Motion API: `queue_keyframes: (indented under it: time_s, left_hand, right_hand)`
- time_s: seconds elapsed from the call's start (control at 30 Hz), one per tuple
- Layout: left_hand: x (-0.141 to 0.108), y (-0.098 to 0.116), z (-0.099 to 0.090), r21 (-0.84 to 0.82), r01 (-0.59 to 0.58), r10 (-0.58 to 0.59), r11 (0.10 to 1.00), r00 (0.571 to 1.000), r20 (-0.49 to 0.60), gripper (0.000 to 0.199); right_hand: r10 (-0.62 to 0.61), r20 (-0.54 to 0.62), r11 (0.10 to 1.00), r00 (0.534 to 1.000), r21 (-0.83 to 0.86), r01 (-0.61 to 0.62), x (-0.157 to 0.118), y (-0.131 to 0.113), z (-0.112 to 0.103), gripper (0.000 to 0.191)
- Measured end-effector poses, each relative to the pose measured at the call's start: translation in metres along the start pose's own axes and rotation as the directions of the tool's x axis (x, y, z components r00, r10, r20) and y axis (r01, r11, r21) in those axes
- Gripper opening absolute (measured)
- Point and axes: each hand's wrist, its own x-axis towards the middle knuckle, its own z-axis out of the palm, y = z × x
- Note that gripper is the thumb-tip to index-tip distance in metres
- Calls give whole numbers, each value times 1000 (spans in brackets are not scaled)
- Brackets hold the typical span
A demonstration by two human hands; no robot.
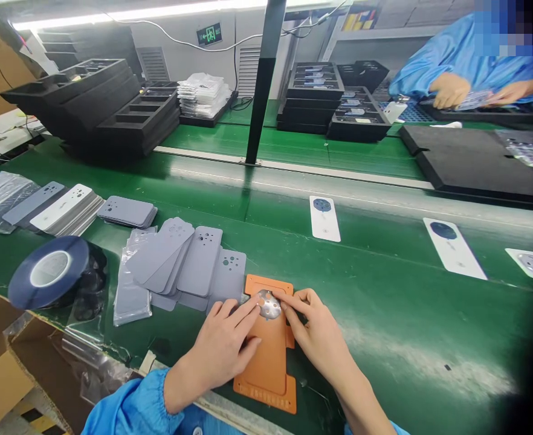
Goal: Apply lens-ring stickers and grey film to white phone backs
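An orange fixture plate (266, 356) lies on the green surface in front of me. Near its top sits a round silvery disc (270, 307) with several holes. My left hand (225, 339) rests over the plate's left side, fingers apart, its fingertips on the disc's left edge. From the right, my right hand (312, 329) reaches the disc with thumb and index finger at its upper right edge; whether it grips the disc cannot be made out. Left of the plate lie fanned grey phone-shaped sheets (199, 260).
Blue tape roll (78, 266), sheet stacks (67, 208) and a cardboard box (3, 386) are at left. White cards with dark discs (457, 254) lie right. Black trays (144, 118) and a dark upright post (261, 90) stand behind. A person in blue sleeves (439, 54) works at upper right.
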Motion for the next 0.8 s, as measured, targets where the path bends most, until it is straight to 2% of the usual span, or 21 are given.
queue_keyframes:
  time_s: [0.27,0.47,0.57,0.67,0.8]
  left_hand:
    - [-7,-4,6,65,-22,21,998,1000,10,55]
    - [-17,-9,9,89,-8,20,996,992,-125,47]
    - [-29,-16,8,100,-2,18,995,987,-158,57]
    - [-46,-21,7,128,-2,16,992,994,-110,73]
    - [-74,-18,10,153,-5,18,988,996,-82,74]
  right_hand:
    - [108,109,979,988,164,-125,5,5,-4,35]
    - [171,107,942,979,273,-194,10,5,-9,37]
    - [198,118,926,973,303,-225,9,5,-10,39]
    - [218,117,916,969,318,-245,8,9,-9,41]
    - [237,81,913,968,321,-251,7,16,-5,44]
